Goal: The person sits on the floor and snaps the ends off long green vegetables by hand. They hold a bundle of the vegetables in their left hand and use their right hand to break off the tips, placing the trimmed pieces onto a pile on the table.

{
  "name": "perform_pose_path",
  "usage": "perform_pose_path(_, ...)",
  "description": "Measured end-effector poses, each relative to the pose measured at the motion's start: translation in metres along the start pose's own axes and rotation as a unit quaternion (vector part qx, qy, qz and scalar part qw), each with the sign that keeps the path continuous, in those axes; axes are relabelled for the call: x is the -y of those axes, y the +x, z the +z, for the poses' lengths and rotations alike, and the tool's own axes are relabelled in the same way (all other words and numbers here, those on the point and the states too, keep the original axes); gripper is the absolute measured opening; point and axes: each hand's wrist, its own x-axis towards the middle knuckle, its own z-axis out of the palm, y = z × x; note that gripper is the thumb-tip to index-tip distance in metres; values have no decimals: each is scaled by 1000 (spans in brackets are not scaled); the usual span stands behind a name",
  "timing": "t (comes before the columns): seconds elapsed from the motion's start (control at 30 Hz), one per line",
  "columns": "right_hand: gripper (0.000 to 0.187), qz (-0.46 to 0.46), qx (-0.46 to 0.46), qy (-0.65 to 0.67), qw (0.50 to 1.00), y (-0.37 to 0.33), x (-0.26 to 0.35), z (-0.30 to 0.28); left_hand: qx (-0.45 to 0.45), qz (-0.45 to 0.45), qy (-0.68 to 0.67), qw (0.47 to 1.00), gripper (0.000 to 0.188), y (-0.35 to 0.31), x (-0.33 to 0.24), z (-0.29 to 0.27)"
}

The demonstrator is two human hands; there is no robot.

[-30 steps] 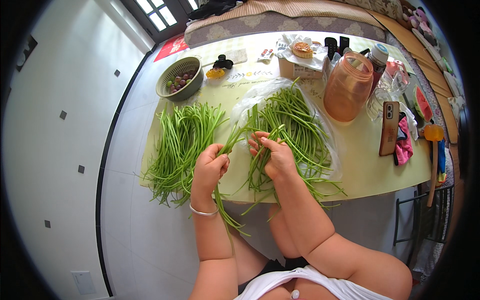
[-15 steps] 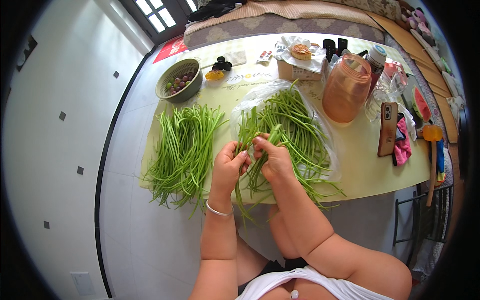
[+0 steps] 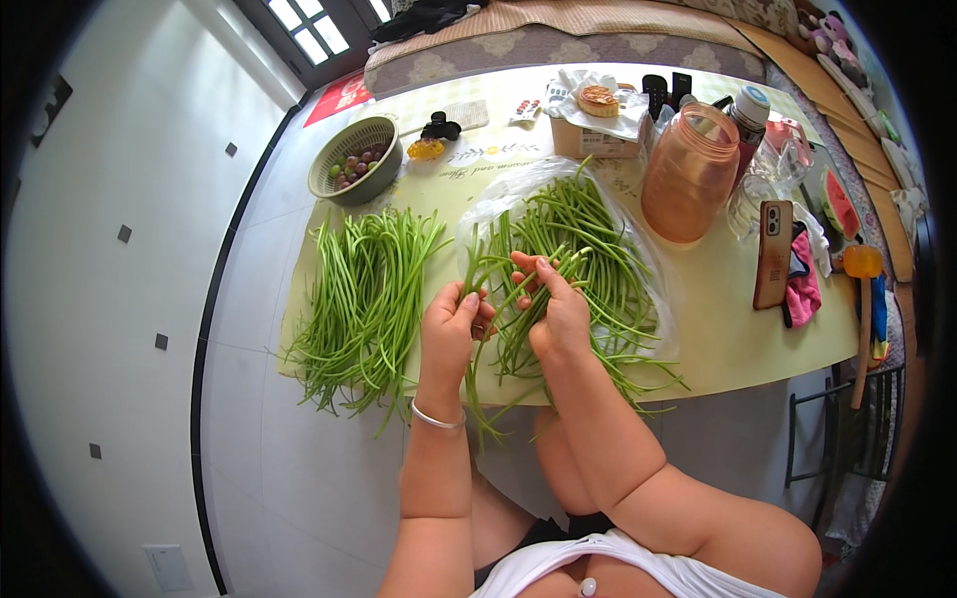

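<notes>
Left of the left fingers, a long pile of green vegetable stems is laid out on the yellow-covered table, clear of the hand. Beyond it, farther from the fingers, a grey-green colander is part-filled with grapes. Right of that, a yellow clip and a black claw clip are seen, well ahead of the fingertips.

Left hand: fingers are curled in, thumb laid against them, a few thin stems gripped; ends are hung down below the hand past the table edge. A silver bangle is worn at the wrist.

Just right, the right hand is held close to the left, not touching. Its fingers are bent, thumb up, closed around a small bunch; grip force can't be told.

Behind and right of the right fingers, a second stem pile is spread on a clear plastic bag. Farther ahead, a round pastry is set on paper over a box. To the right, an orange translucent jug, then a copper-coloured smartphone are placed, well apart from the fingers.
</notes>
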Motion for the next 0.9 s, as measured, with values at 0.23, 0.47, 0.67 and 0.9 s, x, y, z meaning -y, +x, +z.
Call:
perform_pose_path(0.23, 16, 64, 68, -8, 996, -3, 0, 0, -48, 33, -75, 995, 12, 4, 3, 2)
perform_pose_path(0.47, 30, 66, 115, -120, 984, -10, -4, 2, -16, 58, -10, 998, 12, -6, -11, 15)
perform_pose_path(0.67, 24, 86, 126, -162, 975, -11, -1, 2, -46, 74, -4, 996, 12, -5, -7, 13)
perform_pose_path(0.9, 11, 9, -6, -52, 999, -9, -2, 8, -70, 54, 26, 996, 14, -3, -6, 11)
